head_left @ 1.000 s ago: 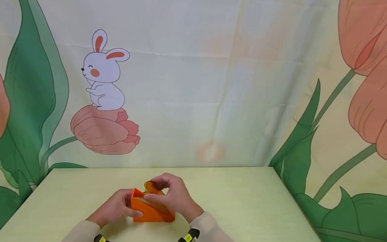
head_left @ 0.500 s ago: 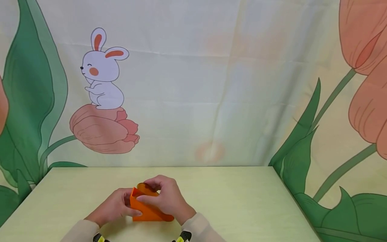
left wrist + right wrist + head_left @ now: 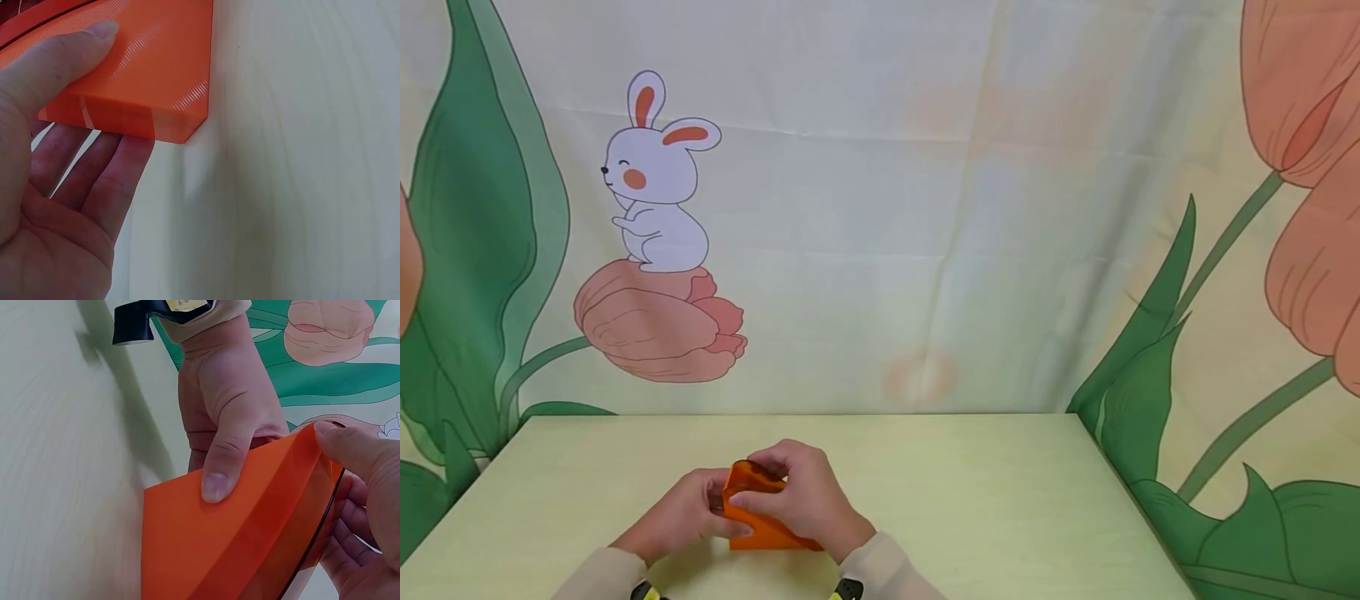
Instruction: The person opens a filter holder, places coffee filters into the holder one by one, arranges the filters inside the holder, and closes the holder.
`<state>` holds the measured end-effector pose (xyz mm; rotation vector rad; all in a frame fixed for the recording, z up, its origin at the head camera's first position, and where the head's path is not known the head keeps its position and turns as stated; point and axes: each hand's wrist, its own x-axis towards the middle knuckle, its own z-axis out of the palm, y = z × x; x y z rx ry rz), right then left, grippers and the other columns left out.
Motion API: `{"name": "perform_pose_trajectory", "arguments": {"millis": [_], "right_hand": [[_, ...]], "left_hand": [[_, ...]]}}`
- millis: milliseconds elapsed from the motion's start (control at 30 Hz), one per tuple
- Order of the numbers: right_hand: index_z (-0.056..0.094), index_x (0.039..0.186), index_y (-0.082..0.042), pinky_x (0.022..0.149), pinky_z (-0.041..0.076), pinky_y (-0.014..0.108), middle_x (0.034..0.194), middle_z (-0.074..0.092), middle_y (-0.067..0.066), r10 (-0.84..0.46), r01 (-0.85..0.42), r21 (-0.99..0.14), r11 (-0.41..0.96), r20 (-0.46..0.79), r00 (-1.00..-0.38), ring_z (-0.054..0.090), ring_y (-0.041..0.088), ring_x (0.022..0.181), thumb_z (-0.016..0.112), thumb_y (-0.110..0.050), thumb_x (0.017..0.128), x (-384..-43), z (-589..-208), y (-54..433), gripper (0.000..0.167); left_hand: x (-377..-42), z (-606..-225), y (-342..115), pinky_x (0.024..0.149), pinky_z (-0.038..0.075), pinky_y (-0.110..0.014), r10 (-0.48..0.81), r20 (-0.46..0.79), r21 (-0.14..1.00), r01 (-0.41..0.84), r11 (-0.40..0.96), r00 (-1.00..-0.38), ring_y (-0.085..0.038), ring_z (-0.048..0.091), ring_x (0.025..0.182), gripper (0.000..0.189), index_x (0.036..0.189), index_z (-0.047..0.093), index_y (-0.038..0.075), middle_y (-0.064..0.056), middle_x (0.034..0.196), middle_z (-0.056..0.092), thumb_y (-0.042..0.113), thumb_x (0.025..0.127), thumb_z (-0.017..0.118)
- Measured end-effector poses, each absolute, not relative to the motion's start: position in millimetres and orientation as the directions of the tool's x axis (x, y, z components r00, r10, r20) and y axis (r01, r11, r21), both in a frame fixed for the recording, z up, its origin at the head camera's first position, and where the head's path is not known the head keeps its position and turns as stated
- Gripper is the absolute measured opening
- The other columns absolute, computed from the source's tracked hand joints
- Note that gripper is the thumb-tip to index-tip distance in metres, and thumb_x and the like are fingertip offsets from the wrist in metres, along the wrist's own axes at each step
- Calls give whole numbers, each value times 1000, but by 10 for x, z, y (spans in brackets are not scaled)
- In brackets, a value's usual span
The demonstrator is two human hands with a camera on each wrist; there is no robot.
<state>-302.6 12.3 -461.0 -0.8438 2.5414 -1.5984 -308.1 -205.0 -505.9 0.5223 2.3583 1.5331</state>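
An orange plastic box (image 3: 767, 533), wedge-like with a slanting top, stands on the table left of centre in the head view. My left hand (image 3: 688, 510) grips its tall end, thumb on the near face; in the left wrist view the fingers (image 3: 115, 178) wrap round behind. Along the slanted top lies a see-through amber piece (image 3: 754, 477), dark-edged and curved. My right hand (image 3: 811, 492) pinches it together with the box's top rim, thumb on the near side and fingers beyond. The right wrist view shows that thumb (image 3: 350, 447) at the box's upper corner.
A pale wood-grain table (image 3: 970, 500) stretches right of the hands. Behind it hangs a cloth backdrop (image 3: 850, 208) printed with tulips and a white rabbit. Dark bands with yellow labels sit at both wrists.
My right hand has moved left and slightly down, bringing the amber piece from raised above the box down against its top rim. The left hand and box have stayed nearly in place.
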Motion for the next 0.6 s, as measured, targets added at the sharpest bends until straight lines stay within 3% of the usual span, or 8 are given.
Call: {"name": "perform_pose_trajectory", "arguments": {"millis": [233, 367, 600], "right_hand": [[77, 115, -18, 84, 56, 18, 102, 73, -9, -456, -462, -806, 370, 276, -846, 67, 1, 91, 89, -35, 80, -3021, -4596, 124, 40], [77, 117, -17, 84, 56, 18, 103, 74, -8, -467, -491, -773, 401, 289, -836, 67, 0, 92, 88, -35, 80, -3026, -4577, 140, 43], [77, 118, -17, 85, 56, 18, 103, 74, -10, -464, -458, -790, 409, 252, -849, 66, -1, 90, 88, -33, 80, -3011, -4570, 124, 43]], "left_hand": [[-3083, -5056, -2030, 87, 55, -17, 424, -39, 916, 138, 377, -905, -22, 69, 100, 53, 127, 69, 11, -5, 118, 76, 22, 79, 89], [-3084, -5055, -2021, 89, 58, -23, 406, -32, 909, 143, 393, -914, -21, 70, 100, 55, 127, 70, 11, -4, 119, 75, 23, 78, 90], [-3066, -5073, -2023, 88, 58, -24, 403, -40, 911, 132, 390, -914, -21, 71, 99, 58, 130, 68, 9, -6, 119, 75, 23, 78, 90]]}}
